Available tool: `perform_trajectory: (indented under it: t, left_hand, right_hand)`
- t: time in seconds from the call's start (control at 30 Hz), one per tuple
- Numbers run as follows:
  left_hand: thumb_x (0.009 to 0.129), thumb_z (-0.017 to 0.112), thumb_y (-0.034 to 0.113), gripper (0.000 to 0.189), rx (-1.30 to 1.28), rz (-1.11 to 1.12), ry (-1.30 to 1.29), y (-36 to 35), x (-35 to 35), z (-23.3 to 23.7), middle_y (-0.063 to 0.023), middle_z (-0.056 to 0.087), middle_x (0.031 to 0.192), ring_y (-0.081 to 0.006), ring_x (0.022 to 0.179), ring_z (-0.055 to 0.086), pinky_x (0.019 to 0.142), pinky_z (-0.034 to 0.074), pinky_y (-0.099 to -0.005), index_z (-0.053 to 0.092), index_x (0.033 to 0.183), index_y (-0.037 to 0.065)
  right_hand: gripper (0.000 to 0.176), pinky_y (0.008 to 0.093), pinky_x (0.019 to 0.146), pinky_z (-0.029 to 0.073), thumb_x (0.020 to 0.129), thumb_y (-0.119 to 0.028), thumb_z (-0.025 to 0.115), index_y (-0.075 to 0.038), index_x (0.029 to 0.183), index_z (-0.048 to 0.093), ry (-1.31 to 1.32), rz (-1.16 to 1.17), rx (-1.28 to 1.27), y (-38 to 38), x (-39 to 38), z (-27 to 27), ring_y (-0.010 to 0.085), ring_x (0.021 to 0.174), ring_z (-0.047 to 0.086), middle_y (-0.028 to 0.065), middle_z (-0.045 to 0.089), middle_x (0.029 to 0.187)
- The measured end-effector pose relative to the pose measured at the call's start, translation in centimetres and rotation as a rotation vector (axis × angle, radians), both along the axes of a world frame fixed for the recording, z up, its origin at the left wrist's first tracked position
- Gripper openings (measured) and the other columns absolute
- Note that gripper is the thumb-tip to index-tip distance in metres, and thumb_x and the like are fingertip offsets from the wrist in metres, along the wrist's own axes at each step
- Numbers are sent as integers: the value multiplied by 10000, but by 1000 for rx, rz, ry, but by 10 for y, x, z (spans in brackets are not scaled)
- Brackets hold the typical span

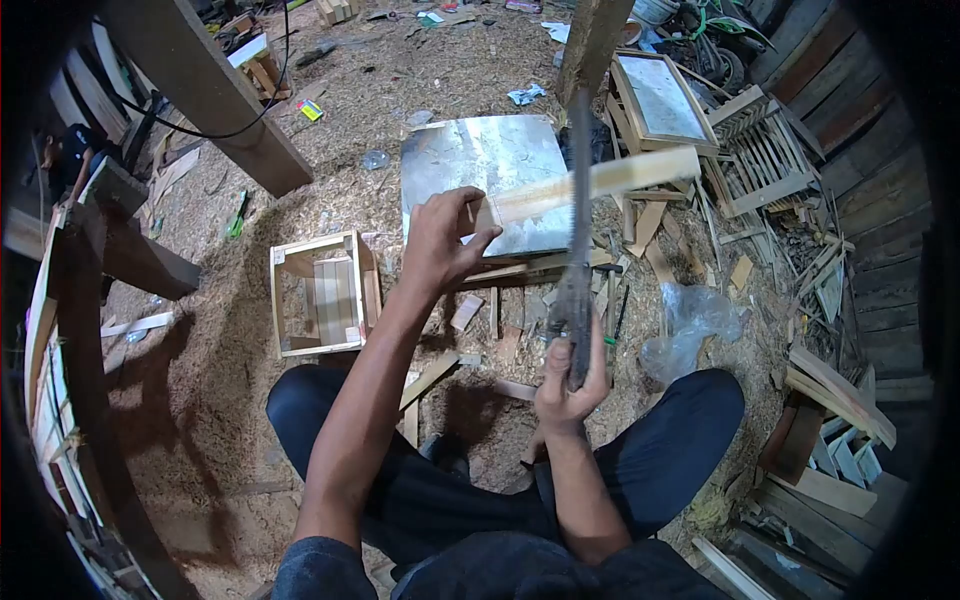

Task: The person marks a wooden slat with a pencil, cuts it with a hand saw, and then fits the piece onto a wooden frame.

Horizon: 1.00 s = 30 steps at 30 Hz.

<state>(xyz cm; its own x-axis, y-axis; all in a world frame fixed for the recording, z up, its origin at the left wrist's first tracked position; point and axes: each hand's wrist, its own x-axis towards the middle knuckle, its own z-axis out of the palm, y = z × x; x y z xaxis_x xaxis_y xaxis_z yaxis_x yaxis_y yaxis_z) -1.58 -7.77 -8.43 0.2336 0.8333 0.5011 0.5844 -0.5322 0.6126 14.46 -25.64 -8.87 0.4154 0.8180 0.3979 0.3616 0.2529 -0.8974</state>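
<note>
My left hand (445, 235) grips the near end of a pale wooden board (640, 174), thumb below and fingers above. The board slants up to the right over a low metal-topped table (435, 160), its far end reaching past the table's right edge. In my right hand (572, 390) is a handsaw (581, 190), fingers wrapped round its dark handle. The toothed blade points away from me and crosses in front of the board in this view. A thin pencil-like line shows on the board close to my left fingers.
A small wooden frame box (318, 347) stands left of my left forearm. Wood offcuts (467, 312) and a crumpled clear plastic bag (690, 330) lie on the sawdust floor. Wooden posts (215, 95) rise at left and back. Slatted frames (765, 150) are stacked at right.
</note>
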Motion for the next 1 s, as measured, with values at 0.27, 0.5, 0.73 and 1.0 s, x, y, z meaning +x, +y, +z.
perform_trajectory:
  t: [0.27,0.5,0.73,1.0]
  left_hand:
    - [978,677,246,423,-630,54,-736,-26,13,-8,-24,662,1030,-109,868,591,776,483,-264,615,1296,-26]
    - [993,630,145,302,-804,93,-1170,-28,-6,-4,-15,658,1001,-112,861,601,742,504,-276,619,1266,15]
    - [979,643,123,340,-783,53,-1193,-22,-20,-21,-30,692,998,-107,808,615,698,509,-272,624,1295,-3]
    - [952,683,85,348,-486,-191,-1015,-7,-9,28,-79,701,1106,-123,956,653,806,527,-274,625,1272,-38]
  right_hand:
    - [614,297,578,453,1064,-343,446,82,1494,344,-102,-76,46,77,24,10,141,637,566,73,636,804]
    - [501,485,786,530,982,-243,490,102,1343,528,-749,259,-109,155,23,-38,381,823,674,229,697,876]
    - [405,431,863,485,971,-335,612,2,1180,695,-927,208,-77,164,13,-36,343,901,642,214,672,1048]
    - [452,285,933,520,967,-84,668,63,1349,478,333,749,102,184,-16,95,151,1071,644,111,651,1166]
